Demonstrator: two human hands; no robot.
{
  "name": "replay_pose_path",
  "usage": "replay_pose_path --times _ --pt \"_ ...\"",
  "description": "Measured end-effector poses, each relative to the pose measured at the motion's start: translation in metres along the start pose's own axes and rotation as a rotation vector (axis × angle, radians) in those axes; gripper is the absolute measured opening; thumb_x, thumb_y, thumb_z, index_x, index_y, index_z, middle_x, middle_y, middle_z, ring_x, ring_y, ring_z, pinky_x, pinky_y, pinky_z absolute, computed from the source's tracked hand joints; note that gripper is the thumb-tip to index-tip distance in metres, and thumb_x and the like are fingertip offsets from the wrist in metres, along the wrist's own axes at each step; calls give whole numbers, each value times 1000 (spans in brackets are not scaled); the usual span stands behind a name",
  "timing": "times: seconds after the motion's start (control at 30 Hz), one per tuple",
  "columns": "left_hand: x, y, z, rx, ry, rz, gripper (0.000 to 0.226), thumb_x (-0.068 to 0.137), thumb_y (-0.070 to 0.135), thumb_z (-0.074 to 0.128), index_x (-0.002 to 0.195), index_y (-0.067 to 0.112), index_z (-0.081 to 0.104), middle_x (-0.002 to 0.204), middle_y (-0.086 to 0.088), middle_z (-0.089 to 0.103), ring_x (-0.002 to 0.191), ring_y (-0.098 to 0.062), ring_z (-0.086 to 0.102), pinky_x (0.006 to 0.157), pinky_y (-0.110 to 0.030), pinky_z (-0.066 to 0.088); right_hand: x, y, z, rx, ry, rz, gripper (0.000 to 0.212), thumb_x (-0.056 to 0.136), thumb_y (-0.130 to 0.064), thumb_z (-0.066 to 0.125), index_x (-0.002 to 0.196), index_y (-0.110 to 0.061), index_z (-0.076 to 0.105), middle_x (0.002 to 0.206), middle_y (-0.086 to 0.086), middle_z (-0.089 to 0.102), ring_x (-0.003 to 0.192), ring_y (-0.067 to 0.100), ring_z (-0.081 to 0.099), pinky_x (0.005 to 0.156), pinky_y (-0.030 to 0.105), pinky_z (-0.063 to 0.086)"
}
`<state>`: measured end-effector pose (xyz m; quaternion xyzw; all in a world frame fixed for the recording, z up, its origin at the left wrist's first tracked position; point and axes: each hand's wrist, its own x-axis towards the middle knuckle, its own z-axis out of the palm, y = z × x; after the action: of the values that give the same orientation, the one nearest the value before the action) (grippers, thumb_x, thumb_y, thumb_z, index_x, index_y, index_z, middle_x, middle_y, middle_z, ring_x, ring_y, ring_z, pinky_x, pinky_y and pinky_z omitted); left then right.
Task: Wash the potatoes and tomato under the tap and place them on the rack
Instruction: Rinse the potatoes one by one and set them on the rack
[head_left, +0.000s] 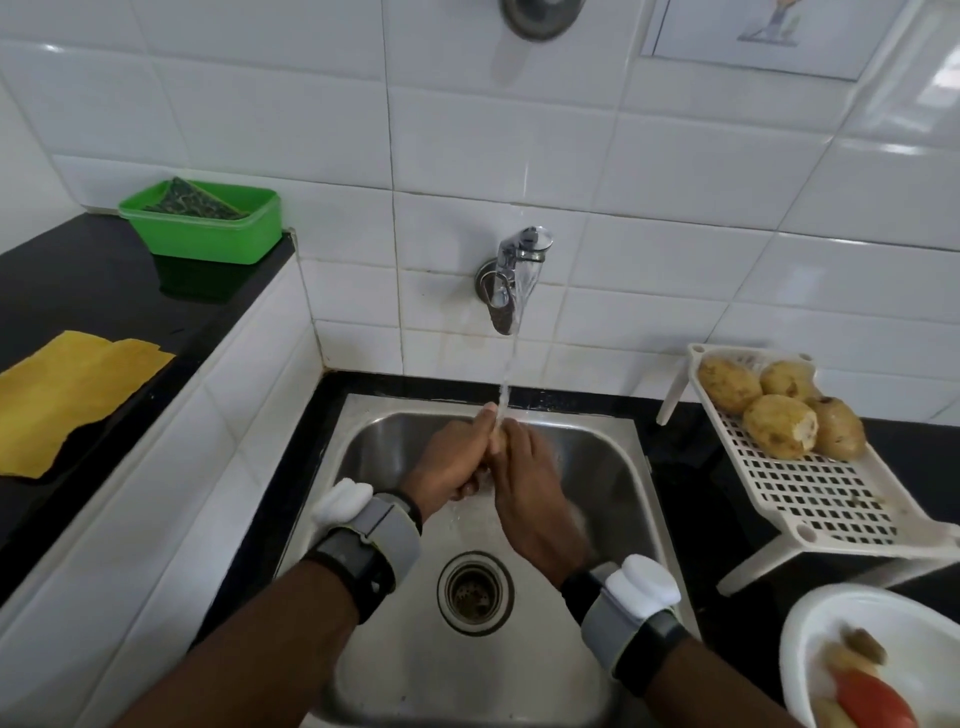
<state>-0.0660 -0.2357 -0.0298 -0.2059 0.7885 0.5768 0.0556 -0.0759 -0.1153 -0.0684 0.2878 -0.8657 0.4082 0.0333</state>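
Four brown potatoes (779, 426) on white slotted rack (821, 499); red tomato (872, 699) outstanding in white bowl (802, 616); left hand (452, 462), right hand (535, 488) joined under chrome tap (511, 270) (grip indeterminable).

Glossy white tile wall (675, 171) behind steel sink (613, 467), grey grout lines. Sink set in black stone counter (685, 483). L of sink: tiled step (249, 395) up to a higher black counter (78, 280) w/ green tub (208, 234) & yellow cloth (67, 395). Round metal fitting (537, 15) on the wall high above sink. Picture tile (769, 36) up-R of sink. Light glints on tiles R of sink.
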Motion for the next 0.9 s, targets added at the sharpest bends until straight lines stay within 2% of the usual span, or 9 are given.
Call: replay_pose_path --times 0.07,0.17,0.27,0.4,0.53,0.6,0.67,0.77,0.9 --pt "-2 2 4 84 69 131 48 103 46 30 74 20 59 65 1 57 52 -9 51 49 -23 40 1 -3 -3 106 46 -1 43 104 -38 23 128 -15 51 120 0 59 111 14 53 98 26 41" --pt "-4 -1 6 216 105 290 43 105 38 28 89 18 63 83 -3 64 75 -15 62 73 -30 51 11 -3 -9 224 91 88 39 107 -31 27 103 -13 61 95 1 66 90 12 62 81 26 47" --pt "-6 -4 2 272 107 370 36 105 37 28 93 18 57 86 -3 64 77 -14 61 67 -21 44 22 -6 -17 333 24 259 47 101 -34 28 81 -4 58 67 7 60 60 13 56 57 31 41" --pt "-13 -8 1 334 129 442 34 105 37 27 103 15 52 84 -6 64 74 -16 61 62 -20 44 29 -15 -32 665 -203 533 48 105 -33 26 91 -1 59 52 7 54 39 11 41 35 19 27" --pt "-11 -12 3 248 167 353 31 105 34 28 99 13 49 80 -3 60 68 -12 57 59 -23 43 29 -20 -24 534 -165 491 51 106 -34 27 76 -8 59 50 4 53 42 13 45 38 22 32" --pt "-9 -7 4 212 182 267 29 105 33 29 96 14 50 80 0 57 67 -7 53 56 -19 37 27 -19 -16 329 -71 340 51 107 -28 27 67 -13 55 53 3 54 47 15 50 47 27 40" --pt "-6 -4 4 248 189 233 34 105 31 28 94 10 52 87 -4 56 69 -10 53 56 -20 37 21 -16 -12 142 -40 172 47 107 -21 27 65 -20 48 59 -4 50 54 8 49 55 18 38" --pt "-6 0 1 213 159 166 42 105 32 26 90 7 56 84 -9 57 70 -19 54 57 -25 40 17 -10 -5 107 -40 126 41 107 -32 24 81 -21 53 71 -10 53 66 1 53 62 12 37" --pt "-6 -3 -4 -80 50 -10 54 103 44 25 80 10 59 51 -2 52 37 -13 42 38 -19 30 14 -2 1 91 -76 4 37 106 -39 26 110 -17 55 101 -1 61 92 11 56 83 24 44"
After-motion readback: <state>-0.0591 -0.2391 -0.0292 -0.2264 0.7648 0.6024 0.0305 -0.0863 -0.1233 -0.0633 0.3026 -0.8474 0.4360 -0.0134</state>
